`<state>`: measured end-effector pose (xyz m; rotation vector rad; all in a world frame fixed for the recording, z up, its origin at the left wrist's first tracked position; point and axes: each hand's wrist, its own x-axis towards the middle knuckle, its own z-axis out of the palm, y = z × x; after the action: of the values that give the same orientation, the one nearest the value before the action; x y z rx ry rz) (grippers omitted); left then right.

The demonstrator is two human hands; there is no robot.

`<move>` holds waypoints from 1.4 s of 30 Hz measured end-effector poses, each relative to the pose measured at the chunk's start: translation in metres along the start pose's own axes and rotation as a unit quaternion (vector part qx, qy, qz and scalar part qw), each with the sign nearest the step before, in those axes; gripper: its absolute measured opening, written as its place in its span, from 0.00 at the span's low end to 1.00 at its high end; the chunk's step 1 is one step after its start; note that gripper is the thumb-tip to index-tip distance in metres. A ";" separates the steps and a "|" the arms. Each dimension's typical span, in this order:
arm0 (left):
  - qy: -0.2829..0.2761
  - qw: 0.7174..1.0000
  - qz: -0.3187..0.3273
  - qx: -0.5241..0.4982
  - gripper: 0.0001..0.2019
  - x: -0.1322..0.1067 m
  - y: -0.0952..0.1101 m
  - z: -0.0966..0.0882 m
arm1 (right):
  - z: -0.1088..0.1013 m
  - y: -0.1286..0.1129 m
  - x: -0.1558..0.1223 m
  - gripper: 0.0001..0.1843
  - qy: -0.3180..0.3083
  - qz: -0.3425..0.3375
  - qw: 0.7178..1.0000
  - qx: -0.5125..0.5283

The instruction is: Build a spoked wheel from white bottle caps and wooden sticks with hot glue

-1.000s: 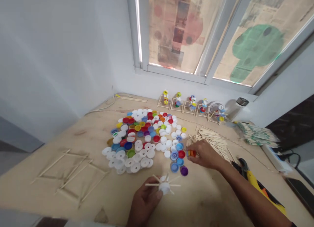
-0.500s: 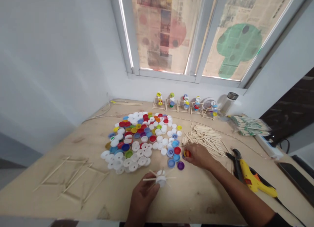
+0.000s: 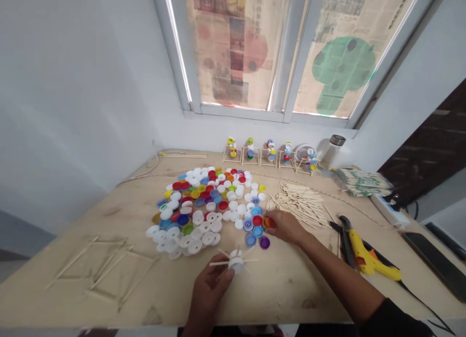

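Note:
My left hand (image 3: 211, 288), near the front edge of the table, pinches a white bottle cap hub (image 3: 236, 263) with several thin wooden sticks pointing out from its side like spokes. My right hand (image 3: 286, 226) reaches to the right edge of the caps, its fingers closed on an orange bottle cap (image 3: 268, 222). Close beside that cap lie a red cap (image 3: 257, 221), a light blue cap (image 3: 257, 231) and a purple cap (image 3: 264, 242). A big spread of mixed bottle caps (image 3: 207, 201), many of them white, covers the table's middle.
Loose wooden sticks (image 3: 300, 203) lie behind my right hand. A yellow glue gun (image 3: 371, 259) and a black phone (image 3: 435, 261) are at right. Stick frames (image 3: 105, 269) lie at left. Small cap wheels on stands (image 3: 271, 155), a fan (image 3: 304, 153) and a bottle (image 3: 333, 151) line the back.
My right hand has shifted slightly left with the orange cap, nearer to the red and blue caps. My left hand keeps the spoked hub in about the same place. The view has turned slightly.

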<state>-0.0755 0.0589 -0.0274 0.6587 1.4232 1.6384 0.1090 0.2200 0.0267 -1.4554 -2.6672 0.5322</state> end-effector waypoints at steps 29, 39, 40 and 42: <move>-0.004 0.999 -0.026 -0.019 0.21 -0.005 0.016 0.004 | 0.042 -0.048 -0.076 0.08 0.105 -0.042 0.992 0.047; -0.046 0.997 -0.056 -0.005 0.22 0.002 0.017 -0.004 | 0.048 -0.061 -0.053 0.14 0.139 -0.027 0.990 -0.014; -0.043 0.997 -0.061 -0.005 0.22 0.002 0.016 -0.004 | 0.048 -0.062 -0.052 0.14 0.140 -0.027 0.990 -0.014; -0.032 0.997 -0.061 -0.019 0.23 0.001 0.014 -0.003 | 0.049 -0.063 -0.050 0.16 0.141 -0.028 0.990 -0.013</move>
<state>-0.0823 0.0578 -0.0142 0.5868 1.3567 1.5321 0.0755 0.1346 0.0063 -1.3434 -2.4929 0.2643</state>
